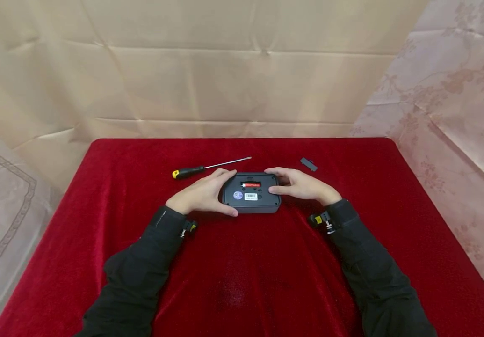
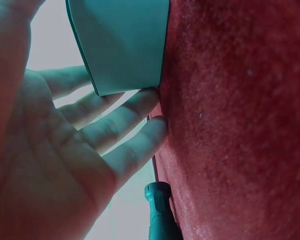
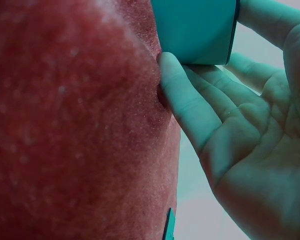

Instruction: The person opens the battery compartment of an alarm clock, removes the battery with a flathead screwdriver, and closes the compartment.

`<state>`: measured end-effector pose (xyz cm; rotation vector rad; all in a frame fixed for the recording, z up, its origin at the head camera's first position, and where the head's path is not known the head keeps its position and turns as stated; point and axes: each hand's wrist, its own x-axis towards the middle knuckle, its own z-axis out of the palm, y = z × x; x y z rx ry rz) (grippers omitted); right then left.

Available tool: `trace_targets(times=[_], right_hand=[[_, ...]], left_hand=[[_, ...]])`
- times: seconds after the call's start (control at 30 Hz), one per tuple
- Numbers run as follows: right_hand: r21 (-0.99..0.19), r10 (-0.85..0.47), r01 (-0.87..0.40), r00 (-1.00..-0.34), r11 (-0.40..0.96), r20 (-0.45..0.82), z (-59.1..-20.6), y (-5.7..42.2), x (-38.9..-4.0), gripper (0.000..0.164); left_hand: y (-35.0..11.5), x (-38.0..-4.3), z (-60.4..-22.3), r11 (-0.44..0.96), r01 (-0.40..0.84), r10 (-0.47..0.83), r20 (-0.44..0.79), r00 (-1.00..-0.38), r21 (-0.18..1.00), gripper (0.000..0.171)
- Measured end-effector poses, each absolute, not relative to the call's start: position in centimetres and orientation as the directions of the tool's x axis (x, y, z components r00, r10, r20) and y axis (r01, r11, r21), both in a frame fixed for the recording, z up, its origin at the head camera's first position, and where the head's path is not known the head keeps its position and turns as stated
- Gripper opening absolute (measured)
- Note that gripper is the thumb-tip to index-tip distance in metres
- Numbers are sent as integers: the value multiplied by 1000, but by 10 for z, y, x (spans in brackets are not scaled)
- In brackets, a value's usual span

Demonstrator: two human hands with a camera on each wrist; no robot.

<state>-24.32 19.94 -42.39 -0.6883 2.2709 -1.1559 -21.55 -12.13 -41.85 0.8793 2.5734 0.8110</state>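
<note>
Head view: the dark device (image 1: 251, 191) lies on the desk (image 1: 233, 281), toward the far edge, about midway between the side edges. Your left hand (image 1: 208, 193) grasps its left end; your right hand (image 1: 302, 185) grips its right end, thumb on top.

Left wrist view: the casing appears stiff, smooth, probably light and slightly slippery.

Right wrist view: fingers meet the end wall. Hold by the ends; avoid pressing the exposed battery (image 1: 251, 185).
</note>
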Motion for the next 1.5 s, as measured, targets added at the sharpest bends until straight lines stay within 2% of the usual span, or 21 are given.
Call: trace_targets(times=[0.2,0.33,0.53,0.83,0.97,1.1,1.3,1.5], right_hand=[[-808,-637,-259,-750,529,-176,-421,198,-242,68],[-763,-656,-353,-745,541,-121,-419,197,-242,68],[-614,-693,-551,-721,565,8,-415,189,-237,61],[-349,-760,-760,-627,548,172,-414,165,-220,51],[-271,-774,-795,-599,543,205,-418,159,-217,50],[-247,-784,-805,-587,540,201,-419,156,-218,50],[-252,-781,-787,-606,563,150,-413,151,-222,49],[-208,-787,-786,-609,582,102,-412,145,-223,48]], left_hand=[[-121,-215,-418,654,464,633,-97,-768,597,111],[-121,-215,-418,651,461,633,-96,-768,603,111],[-120,-216,-418,651,457,634,-103,-767,607,110],[-122,-216,-418,638,471,645,-87,-759,609,109],[-122,-216,-419,638,476,646,-84,-759,606,109],[-122,-216,-419,641,473,644,-89,-760,604,110],[-121,-217,-419,632,482,650,-77,-756,606,109],[-123,-216,-419,643,476,645,-88,-759,600,110]])
